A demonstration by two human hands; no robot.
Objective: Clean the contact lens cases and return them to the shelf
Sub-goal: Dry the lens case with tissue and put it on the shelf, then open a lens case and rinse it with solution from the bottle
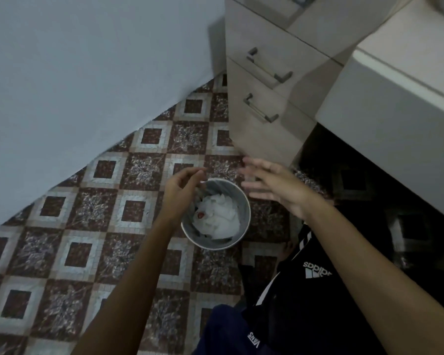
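Observation:
A small round grey waste bin (244,201) stands on the patterned floor, filled with crumpled white tissue (221,216). My left hand (180,188) hovers over the bin's left rim with fingers loosely curled, holding nothing I can see. My right hand (269,185) is above and to the right of the bin, fingers spread and blurred. No contact lens case is in view.
A beige drawer cabinet (272,98) with two metal handles stands just beyond the bin. A white vanity (395,111) runs along the right, dark underneath. A pale wall (75,85) closes the left. My legs in dark clothing (292,303) are at the lower right.

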